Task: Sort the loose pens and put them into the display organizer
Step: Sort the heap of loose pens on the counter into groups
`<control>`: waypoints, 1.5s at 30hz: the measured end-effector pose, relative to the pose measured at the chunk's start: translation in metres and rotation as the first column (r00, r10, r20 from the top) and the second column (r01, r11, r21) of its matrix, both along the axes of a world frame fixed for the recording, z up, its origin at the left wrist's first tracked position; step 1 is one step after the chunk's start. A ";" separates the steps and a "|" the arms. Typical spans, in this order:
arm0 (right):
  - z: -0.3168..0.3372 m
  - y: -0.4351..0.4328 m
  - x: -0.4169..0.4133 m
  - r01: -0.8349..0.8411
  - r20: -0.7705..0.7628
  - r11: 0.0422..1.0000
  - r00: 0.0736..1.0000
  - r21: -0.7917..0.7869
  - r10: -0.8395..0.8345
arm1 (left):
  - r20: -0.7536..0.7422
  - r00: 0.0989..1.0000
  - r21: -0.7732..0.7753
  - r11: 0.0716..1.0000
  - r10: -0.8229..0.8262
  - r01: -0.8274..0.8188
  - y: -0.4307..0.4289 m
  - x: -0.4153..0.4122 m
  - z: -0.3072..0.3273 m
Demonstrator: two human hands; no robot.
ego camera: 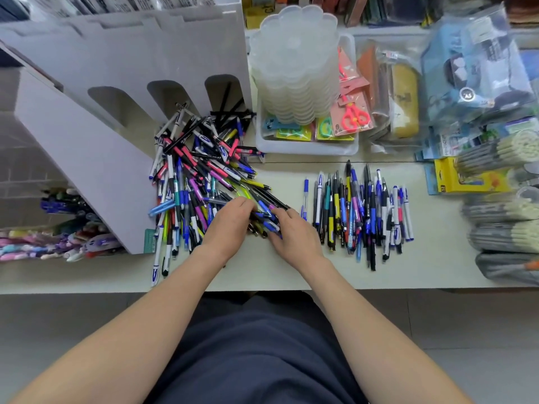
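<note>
Blue-and-black pens [264, 221] are gripped between our left hand [230, 225] and right hand [294, 237], close together at the edge of the loose pile [198, 176]. We're mid-sort, we reckon. Next, lay them beside the sorted row [361, 211], then load the display organizer [122, 83].

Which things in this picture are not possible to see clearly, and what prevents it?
Head view, bundle of pens: the count is hidden by the fingers of the left hand and right hand, which grip it.
Head view, display organizer: the slot contents are mostly hidden behind its front wall.
Head view, loose pile: the print on the pens is too small.
Head view, grey packs: blurred and cut off by the right edge.
</note>
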State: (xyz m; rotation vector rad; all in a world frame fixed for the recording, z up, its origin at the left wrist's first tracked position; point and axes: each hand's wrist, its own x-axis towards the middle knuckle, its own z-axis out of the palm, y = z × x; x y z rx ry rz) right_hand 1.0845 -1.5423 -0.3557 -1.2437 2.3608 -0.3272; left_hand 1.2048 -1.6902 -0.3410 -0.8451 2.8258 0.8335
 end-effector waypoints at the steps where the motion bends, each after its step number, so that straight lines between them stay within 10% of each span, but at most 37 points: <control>1: 0.001 0.002 -0.001 0.010 -0.002 1.000 1.000 -0.020 -0.010 | 0.002 1.000 0.009 1.000 -0.005 0.005 0.000 0.000 0.000; 7: -0.002 0.015 -0.001 0.110 0.017 0.983 0.994 -0.144 -0.109 | -0.038 0.998 0.180 0.983 0.048 -0.041 0.001 -0.009 0.004; 11: -0.010 0.006 0.002 0.120 0.048 0.964 0.993 -0.236 -0.111 | -0.088 0.994 -0.028 0.997 0.063 -0.066 0.000 -0.002 0.007; 17: -0.011 -0.014 0.008 0.106 -0.136 0.964 0.980 -0.246 -0.143 | 0.235 0.919 -0.131 0.947 0.318 -0.294 -0.004 0.007 0.018; 32: -0.008 -0.087 0.031 0.142 -0.108 0.982 0.986 0.122 -0.130 | 0.191 0.929 0.259 0.897 0.316 -0.359 -0.017 0.013 0.017; 45: -0.011 -0.086 0.045 0.235 -0.162 0.937 0.967 0.257 -0.198 | 0.171 0.944 0.156 0.939 0.281 -0.307 -0.018 0.015 0.009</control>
